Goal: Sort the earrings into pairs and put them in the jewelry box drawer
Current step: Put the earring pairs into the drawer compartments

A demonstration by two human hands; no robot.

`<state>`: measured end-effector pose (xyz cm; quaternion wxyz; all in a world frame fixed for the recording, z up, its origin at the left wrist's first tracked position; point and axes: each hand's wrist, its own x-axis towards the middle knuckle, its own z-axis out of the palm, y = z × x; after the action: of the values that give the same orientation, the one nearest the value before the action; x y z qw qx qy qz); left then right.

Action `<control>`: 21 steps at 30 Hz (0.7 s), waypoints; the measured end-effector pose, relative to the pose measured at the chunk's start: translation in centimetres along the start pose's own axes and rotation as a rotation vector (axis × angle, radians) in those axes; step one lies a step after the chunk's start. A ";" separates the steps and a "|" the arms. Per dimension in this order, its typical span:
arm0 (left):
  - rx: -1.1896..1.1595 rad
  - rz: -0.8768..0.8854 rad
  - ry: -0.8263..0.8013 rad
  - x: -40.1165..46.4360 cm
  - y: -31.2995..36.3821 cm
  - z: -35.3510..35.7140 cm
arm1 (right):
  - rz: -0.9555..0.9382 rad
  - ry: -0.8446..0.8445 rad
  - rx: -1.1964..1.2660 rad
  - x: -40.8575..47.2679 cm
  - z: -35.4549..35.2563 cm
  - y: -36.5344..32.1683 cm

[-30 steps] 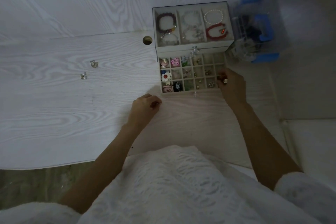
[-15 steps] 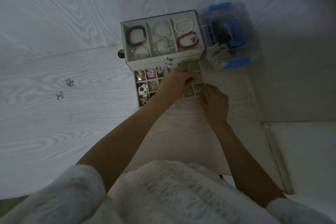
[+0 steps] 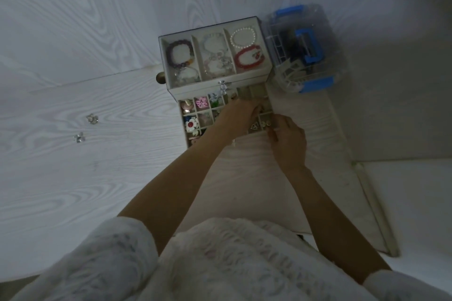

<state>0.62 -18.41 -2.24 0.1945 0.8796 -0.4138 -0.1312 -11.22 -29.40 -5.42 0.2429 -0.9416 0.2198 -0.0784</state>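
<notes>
While the pale compartmented jewelry box drawer [image 3: 265, 105] is sticking out toward the person, long side across, the left hand [image 3: 238, 115] is reaching inside, grip indiscernible; the right hand [image 3: 288, 139] is curling at its front corner, contents hidden.

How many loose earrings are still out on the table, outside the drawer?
2: one clear earring far left on the table, another just nearer and left of it. The arms may hide others by the drawer.
</notes>
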 end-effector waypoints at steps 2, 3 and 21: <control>-0.023 0.113 0.127 -2.9 -0.3 -1.3 | -0.058 0.064 -0.065 -0.5 0.0 -0.3; -0.021 0.172 0.203 -4.6 -0.6 -1.7 | -0.100 0.114 -0.085 -0.9 0.0 -0.5; -0.318 -1.087 0.506 -29.9 -22.0 -6.1 | -0.596 -0.610 0.118 -0.2 13.2 -27.3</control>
<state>-0.70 19.11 -4.65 0.3204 0.9288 0.1768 -0.0589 2.24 -2.29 -3.51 0.3170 -0.9285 -0.1484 0.1244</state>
